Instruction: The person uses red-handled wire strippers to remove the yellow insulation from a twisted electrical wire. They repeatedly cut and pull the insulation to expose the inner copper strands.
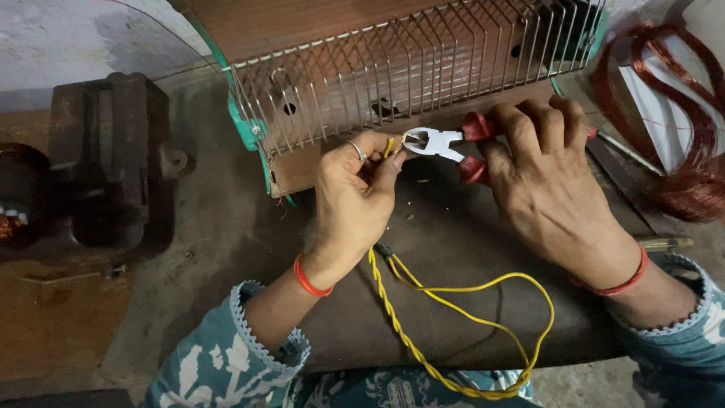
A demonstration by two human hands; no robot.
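My left hand (353, 198) pinches the end of a yellow twisted wire (423, 355), which loops down over the dark bench toward my lap. In my right hand (545, 175) I grip red-handled pliers (445, 143). Their metal jaws are at the wire's tip, right at my left fingertips. Both hands work just in front of a room heater (393, 83) with a wire grill and green end caps. A ring sits on a left finger, and red threads circle both wrists.
A heavy dark metal vise (113, 162) stands at the left. A coil of copper winding wire (680, 121) lies on white paper at the right. A screwdriver (664, 243) lies near my right wrist, and a flat metal tool (615, 170) behind my right hand.
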